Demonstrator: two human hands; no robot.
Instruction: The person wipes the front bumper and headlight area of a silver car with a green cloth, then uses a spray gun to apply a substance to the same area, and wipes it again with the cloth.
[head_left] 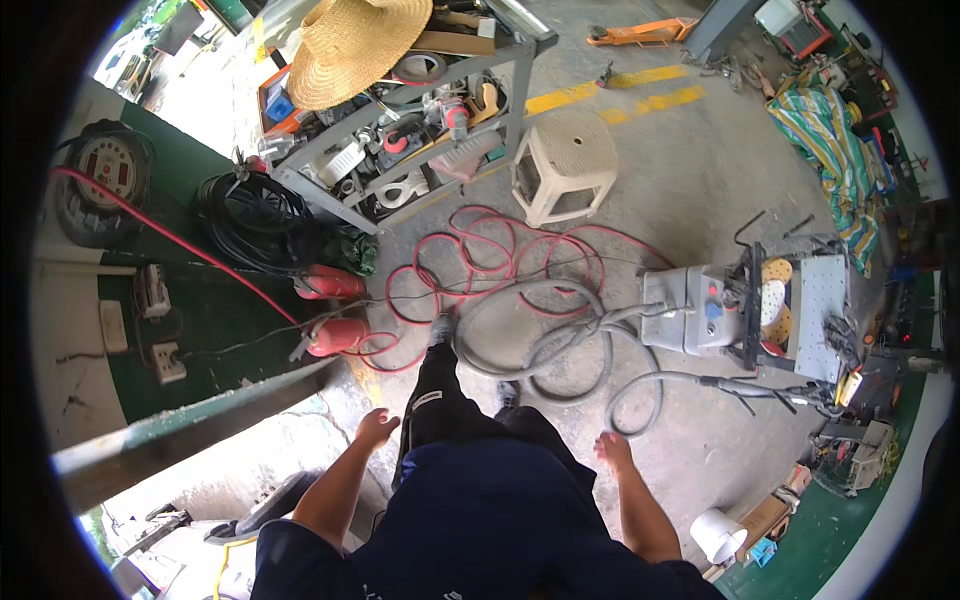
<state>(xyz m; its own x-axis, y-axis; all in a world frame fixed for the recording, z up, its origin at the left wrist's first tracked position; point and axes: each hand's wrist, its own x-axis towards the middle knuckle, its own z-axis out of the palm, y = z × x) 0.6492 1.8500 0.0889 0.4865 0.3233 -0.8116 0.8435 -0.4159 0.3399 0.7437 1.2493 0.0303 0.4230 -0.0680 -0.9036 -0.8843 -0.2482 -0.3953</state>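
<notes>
Head view: grey hose (pixel 605 322), looped on concrete floor (pixel 690 450), nearest right hand (pixel 613 451). Right hand: empty, fingers loosely parted. Left hand (pixel 376 429): empty, half-open, beside trouser leg (pixel 436 374). Handling, judged: flexible, springy, fairly light; best held around a loop.

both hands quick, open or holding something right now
Left hand: loosely open, nothing seen in it.
Right hand: loosely open, nothing seen in it.

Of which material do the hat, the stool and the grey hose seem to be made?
Hat: probably woven straw, matte, from its golden colour and ringed texture.
Stool: likely moulded plastic, dull beige, looking one-piece.
Grey hose: perhaps rubber or flexible plastic, matte, bending in smooth loops.
</notes>
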